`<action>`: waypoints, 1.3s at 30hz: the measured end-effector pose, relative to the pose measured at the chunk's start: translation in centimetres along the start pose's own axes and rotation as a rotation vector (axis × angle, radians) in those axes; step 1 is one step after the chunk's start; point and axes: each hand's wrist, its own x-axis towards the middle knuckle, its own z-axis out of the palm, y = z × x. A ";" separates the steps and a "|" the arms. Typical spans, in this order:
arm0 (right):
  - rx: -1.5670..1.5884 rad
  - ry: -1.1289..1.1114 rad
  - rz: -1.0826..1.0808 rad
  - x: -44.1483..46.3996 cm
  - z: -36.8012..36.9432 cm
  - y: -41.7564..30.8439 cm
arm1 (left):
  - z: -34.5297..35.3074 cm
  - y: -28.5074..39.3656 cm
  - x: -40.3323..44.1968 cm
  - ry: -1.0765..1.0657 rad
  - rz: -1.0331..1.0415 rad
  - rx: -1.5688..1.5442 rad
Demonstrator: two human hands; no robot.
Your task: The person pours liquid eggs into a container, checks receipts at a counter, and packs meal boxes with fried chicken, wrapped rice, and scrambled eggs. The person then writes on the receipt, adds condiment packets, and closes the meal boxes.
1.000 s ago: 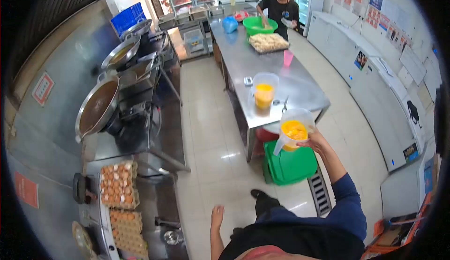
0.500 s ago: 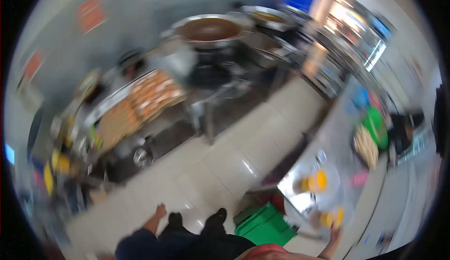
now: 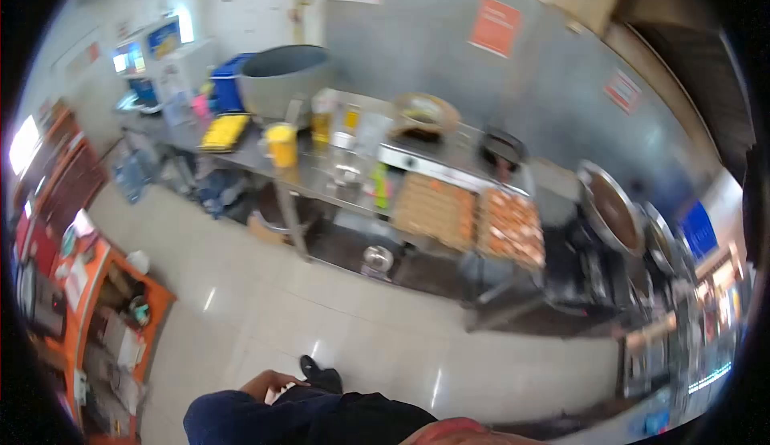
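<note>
Our left hand (image 3: 273, 382) hangs low against or beside our dark trouser leg (image 3: 303, 395), with a black shoe (image 3: 322, 376) just off it at three o'clock; it is too blurred for us to tell whether it grips anything. Our right hand lies outside the view, so we cannot tell whether the two are apart or together. Taking the left hand as the centre of the dial, we find the full egg tray (image 3: 512, 224) at two o'clock, well apart from it across the tiled floor (image 3: 345, 329). The sparser egg tray (image 3: 429, 214) lies just beside that one, between one and two. Both rest at the near edge of the steel surface (image 3: 250, 153), in front of a white cooker (image 3: 451, 174). Nearer to our hand, at one o'clock, a small metal bowl (image 3: 377, 260) sits low under the surface. At twelve o'clock stands a tall yellow container (image 3: 281, 148), with a big grey pot (image 3: 285, 88) behind it. A wok (image 3: 613, 208) of brown contents sits beyond the full egg tray, also at two, and an orange shelf unit (image 3: 80, 313) stands at ten.
</note>
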 end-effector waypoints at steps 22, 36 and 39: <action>-1.558 -0.952 0.050 20.3 81.5 -1.4 | -31.5 -26.9 5.8 -0.073 0.425 -1.673; -0.760 -1.792 -0.337 -5.8 166.2 -10.1 | -72.1 -40.0 3.0 0.360 0.506 -1.860; -0.690 -1.812 -0.044 -9.0 172.3 -9.3 | -84.4 -46.5 2.2 0.293 0.268 -1.854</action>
